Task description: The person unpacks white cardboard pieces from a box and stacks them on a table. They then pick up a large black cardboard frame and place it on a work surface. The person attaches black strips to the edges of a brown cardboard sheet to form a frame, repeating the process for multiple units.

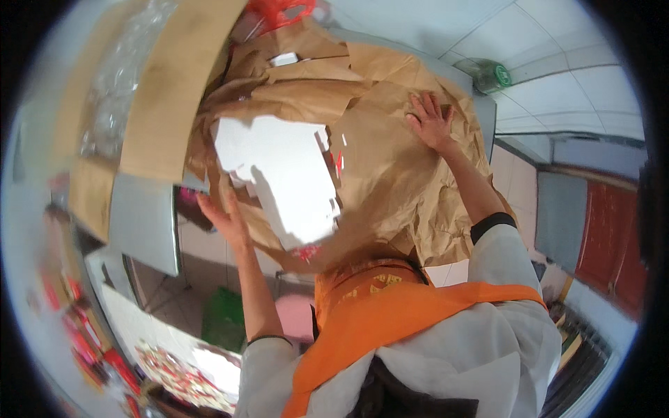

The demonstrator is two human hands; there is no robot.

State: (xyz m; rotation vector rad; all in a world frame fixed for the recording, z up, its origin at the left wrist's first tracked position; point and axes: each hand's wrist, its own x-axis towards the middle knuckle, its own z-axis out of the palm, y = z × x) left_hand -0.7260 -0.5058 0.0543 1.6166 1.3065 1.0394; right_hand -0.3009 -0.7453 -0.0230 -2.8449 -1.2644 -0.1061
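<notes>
Crumpled brown kraft paper [376, 151] is spread over the surface before me. A stack of white card pieces [292, 172] lies on its left part, with small red and white scraps beside it. My right hand [431, 121] rests with spread fingers on the paper at the upper right. My left hand [230, 222] is near the paper's left edge, to the lower left of the white pieces, fingers apart and holding nothing visible. A small white piece [285, 59] lies on the paper farther back.
An open cardboard box [157, 89] with clear plastic [112, 83] stands at the left. A red plastic item [282, 13] is at the back. A green-lidded jar [491, 77] stands by the tiled wall. A green container [223, 318] is below left, near another table with red and white pieces [183, 376].
</notes>
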